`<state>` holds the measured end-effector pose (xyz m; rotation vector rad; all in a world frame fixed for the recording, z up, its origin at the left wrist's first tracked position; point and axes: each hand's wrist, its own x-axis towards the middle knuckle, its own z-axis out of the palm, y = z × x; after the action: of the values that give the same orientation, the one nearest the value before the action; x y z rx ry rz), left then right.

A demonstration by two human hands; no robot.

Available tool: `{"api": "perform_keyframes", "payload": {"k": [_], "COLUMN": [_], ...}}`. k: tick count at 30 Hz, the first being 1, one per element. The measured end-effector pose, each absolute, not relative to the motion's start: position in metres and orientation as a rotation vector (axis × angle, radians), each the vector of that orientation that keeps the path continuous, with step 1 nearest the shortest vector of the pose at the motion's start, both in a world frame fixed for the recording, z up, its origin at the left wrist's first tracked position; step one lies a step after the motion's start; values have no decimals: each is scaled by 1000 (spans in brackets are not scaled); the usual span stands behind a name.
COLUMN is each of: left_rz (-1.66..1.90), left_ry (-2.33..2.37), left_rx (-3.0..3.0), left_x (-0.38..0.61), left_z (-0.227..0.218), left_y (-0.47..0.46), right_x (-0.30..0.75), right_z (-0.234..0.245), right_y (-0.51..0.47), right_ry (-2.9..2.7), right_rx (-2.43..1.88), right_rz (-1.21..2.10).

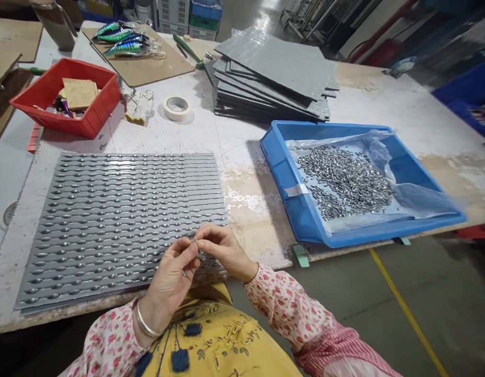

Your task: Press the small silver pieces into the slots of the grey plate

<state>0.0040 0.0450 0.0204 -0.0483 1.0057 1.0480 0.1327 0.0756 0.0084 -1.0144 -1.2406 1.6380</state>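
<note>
My left hand and my right hand meet fingertip to fingertip over the near right part of a grey grooved board. Both are closed in a pinch. Whatever lies between the fingertips is too small to name. Small silver spindle-shaped pieces sit in rows along the board's grooves. At the upper right, the grooves show no pieces. Right of the board stands a blue tray lined with clear plastic sheet, holding a loose heap of similar silver pieces.
Grey boards are stacked behind the tray. A red bin, a masking tape roll and a brown board bearing blue-green fishing lures stand at the back left. The table's front edge runs just under my hands.
</note>
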Motion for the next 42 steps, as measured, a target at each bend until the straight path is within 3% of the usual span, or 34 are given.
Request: {"api": "perform_keyframes", "payload": {"k": [5,10,13,25,42], "left_rz": [1037,1037,1000,978,1038], "left_ry": [980,971,962,945,841], "left_rx": [-4,-47,-45,-135,-200], "left_x": [4,3,1,0,-2], "left_z": [22,27,26,24,30], "left_y": [46,47,47,49,48], "right_x": [141,167,173,165,167], "right_z": [8,-2,-9,-18,-23], "right_y": [91,133,148,154,158], "right_ry": [-1324,-1820,-2083,-2184,-2162], "right_rx": [-1062,-1286,-1307,-1554,-1575], "right_rz": [1548,915,719,664,662]}}
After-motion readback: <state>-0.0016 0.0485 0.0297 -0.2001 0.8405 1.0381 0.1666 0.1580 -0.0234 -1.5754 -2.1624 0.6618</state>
